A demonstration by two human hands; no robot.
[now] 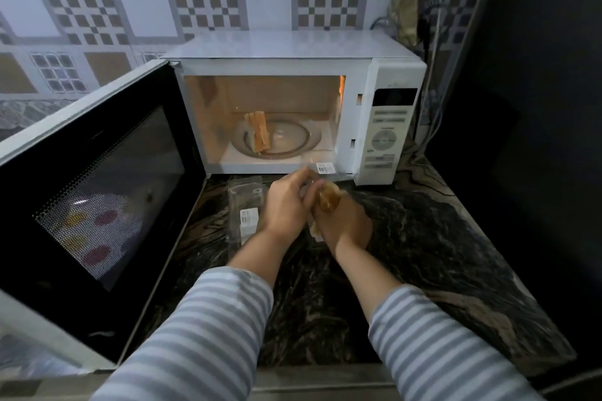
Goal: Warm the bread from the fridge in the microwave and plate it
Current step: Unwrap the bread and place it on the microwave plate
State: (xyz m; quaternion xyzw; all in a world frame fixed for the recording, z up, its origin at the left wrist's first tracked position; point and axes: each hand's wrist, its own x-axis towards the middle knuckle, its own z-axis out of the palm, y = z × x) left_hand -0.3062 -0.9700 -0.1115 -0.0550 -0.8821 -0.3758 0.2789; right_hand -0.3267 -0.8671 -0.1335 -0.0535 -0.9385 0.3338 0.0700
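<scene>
Right hand gripping golden-brown bread roll, left hand peeling clear plastic wrapper off, just near open white microwave. Still unwrapping; next probably placing beside sliced bread inside.

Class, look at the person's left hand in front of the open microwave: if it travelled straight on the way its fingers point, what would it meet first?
Probably the clear wrapper that the left hand already touches, then the microwave front sill; depth is uncertain.
</scene>
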